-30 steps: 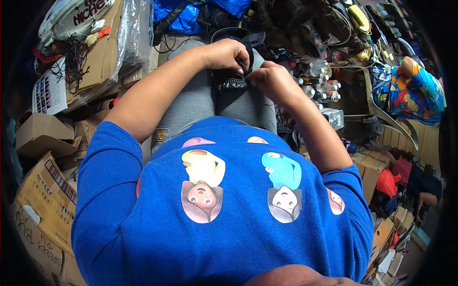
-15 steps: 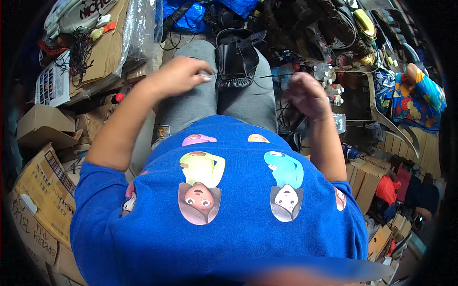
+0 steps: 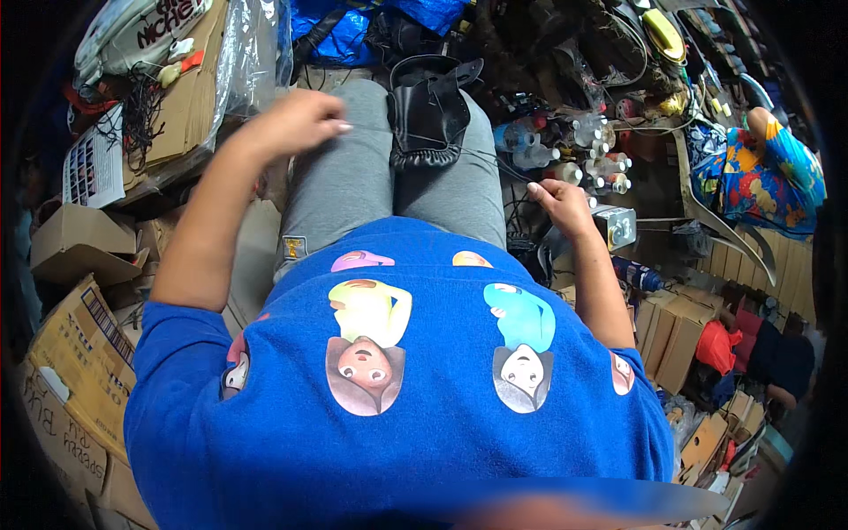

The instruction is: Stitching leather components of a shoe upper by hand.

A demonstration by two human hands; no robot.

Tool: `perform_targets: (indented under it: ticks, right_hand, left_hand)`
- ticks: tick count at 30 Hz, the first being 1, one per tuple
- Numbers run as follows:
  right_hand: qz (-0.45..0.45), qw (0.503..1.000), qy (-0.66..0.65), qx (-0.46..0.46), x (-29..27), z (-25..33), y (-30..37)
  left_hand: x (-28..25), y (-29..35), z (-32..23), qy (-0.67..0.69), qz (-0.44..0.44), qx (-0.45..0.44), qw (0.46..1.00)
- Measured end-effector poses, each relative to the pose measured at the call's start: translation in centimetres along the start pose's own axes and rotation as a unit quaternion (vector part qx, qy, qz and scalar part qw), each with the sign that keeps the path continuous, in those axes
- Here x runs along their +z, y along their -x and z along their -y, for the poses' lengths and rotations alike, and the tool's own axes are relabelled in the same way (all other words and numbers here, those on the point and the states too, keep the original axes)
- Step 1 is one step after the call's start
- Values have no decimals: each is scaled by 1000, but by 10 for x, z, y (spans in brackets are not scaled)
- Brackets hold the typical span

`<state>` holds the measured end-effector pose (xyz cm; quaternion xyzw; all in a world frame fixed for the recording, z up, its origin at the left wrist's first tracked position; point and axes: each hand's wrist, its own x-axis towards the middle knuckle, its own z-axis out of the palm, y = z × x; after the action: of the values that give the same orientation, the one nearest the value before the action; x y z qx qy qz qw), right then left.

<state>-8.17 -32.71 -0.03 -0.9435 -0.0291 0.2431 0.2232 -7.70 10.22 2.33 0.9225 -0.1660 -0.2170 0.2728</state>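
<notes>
A black leather shoe upper [image 3: 428, 110] rests across my thighs, its rounded, puckered end toward me. Dark thread [image 3: 499, 161] runs from that gathered end out to the right. My right hand [image 3: 565, 205] pinches the thread between thumb and fingers, beside my right thigh. Over my left thigh, my left hand [image 3: 305, 122] is raised to the left of the upper, fingers curled together and slightly blurred. Whatever it holds, if anything, is too fine to make out. Neither hand touches the leather.
Several clear bottles [image 3: 609, 168] stand right of my knees, near a small box [image 3: 616, 226]. Flattened cardboard [image 3: 181, 115] and an opened carton [image 3: 84, 238] lie at left. Blue plastic sheeting [image 3: 340, 35] is ahead. Someone in colourful clothing [image 3: 742, 172] is at far right.
My right hand has come down toward me, drawing the thread slantwise. My left hand has shifted a little left and away from the upper. The upper stays on my lap.
</notes>
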Motion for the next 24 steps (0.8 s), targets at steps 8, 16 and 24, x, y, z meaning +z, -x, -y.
perform_targets:
  ticks: [8,16,24]
  right_hand:
    - [-2,1000,6,-29,11,-6,4]
    - [35,992,-119,14,16,-42,25]
    - [-123,934,-328,-68,-34,0,-20]
  left_hand:
    - [2,-25,-58,804,-120,97,574]
    - [4,-25,22,816,-116,-26,566]
    - [2,-1,-2,203,-288,46,935]
